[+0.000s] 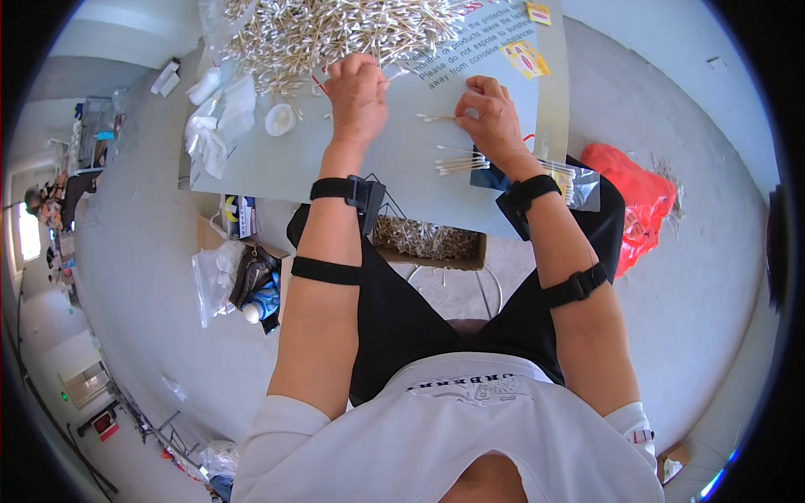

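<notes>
A large heap of cotton swabs (pixel 335 29) covers the far left of the grey table sheet (pixel 402 184). My left hand (pixel 359 101) is at the heap's near edge, fingers curled in, with a white-tipped swab showing beside the fingertips. To its right, my right hand (pixel 490 117) pinches a couple of cotton swabs (pixel 436 118), their tips pointing left. Under the right wrist lies a small row of swabs (pixel 457 162), partly over a dark blue patch. More swabs sit in a clear plastic bag (pixel 583 189) beside that wrist, at the table's near right edge.
Left of the heap are a small white cup (pixel 279 120) and crumpled white plastic (pixel 222 121). Yellow cards (pixel 525 59) lie far right. A red plastic bag (pixel 633 201) stands right of the table. Below the near edge is a cardboard box of swabs (pixel 478 251).
</notes>
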{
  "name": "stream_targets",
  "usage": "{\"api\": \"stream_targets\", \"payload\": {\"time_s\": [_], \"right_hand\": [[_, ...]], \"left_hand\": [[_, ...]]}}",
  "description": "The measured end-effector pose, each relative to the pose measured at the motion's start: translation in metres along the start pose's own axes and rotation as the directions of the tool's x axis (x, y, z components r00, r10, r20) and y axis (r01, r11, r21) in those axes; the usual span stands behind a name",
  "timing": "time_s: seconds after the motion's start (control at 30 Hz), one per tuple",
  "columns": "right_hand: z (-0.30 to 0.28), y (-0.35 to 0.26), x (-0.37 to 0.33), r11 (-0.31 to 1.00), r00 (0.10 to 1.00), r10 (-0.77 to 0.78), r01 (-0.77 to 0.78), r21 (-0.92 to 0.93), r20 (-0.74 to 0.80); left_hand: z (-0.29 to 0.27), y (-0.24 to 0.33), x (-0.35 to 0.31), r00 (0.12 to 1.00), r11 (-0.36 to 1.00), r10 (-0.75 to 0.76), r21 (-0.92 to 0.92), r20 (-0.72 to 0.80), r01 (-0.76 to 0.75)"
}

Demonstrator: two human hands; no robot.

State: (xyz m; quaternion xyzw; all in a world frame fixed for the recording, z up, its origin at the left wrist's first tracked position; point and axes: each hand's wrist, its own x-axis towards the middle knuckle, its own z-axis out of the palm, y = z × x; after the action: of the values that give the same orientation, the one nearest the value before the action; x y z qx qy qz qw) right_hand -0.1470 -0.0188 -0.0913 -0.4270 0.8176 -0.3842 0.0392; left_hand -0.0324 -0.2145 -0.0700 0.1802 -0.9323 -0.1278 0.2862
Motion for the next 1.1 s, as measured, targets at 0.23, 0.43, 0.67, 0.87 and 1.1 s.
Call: {"api": "stream_targets", "payload": {"time_s": [0.23,0.43,0.67,0.87,1.1], "right_hand": [[-0.002,-0.003,-0.005,1.0,1.0,0.003,-0.003,0.028,0.016],[-0.003,0.0,-0.005,0.997,1.0,0.015,-0.017,0.071,0.024],[-0.003,0.002,-0.004,0.987,0.998,0.055,-0.055,0.148,0.004],[-0.003,0.004,-0.007,0.992,1.0,-0.012,0.012,0.125,0.001],[-0.008,0.006,-0.007,0.939,0.988,0.154,-0.154,0.309,0.026]], "left_hand": [[0.016,0.038,-0.002,0.981,0.999,0.014,0.028,0.193,-0.02],[0.024,0.045,-0.007,0.99,0.997,0.039,-0.066,0.134,-0.03],[0.019,0.044,-0.022,1.0,0.995,-0.007,-0.098,0.027,0.01],[0.023,0.048,-0.014,0.994,0.999,0.035,-0.01,0.1,-0.035],[0.018,0.046,-0.008,0.946,0.996,0.025,-0.085,0.324,0.003]]}}
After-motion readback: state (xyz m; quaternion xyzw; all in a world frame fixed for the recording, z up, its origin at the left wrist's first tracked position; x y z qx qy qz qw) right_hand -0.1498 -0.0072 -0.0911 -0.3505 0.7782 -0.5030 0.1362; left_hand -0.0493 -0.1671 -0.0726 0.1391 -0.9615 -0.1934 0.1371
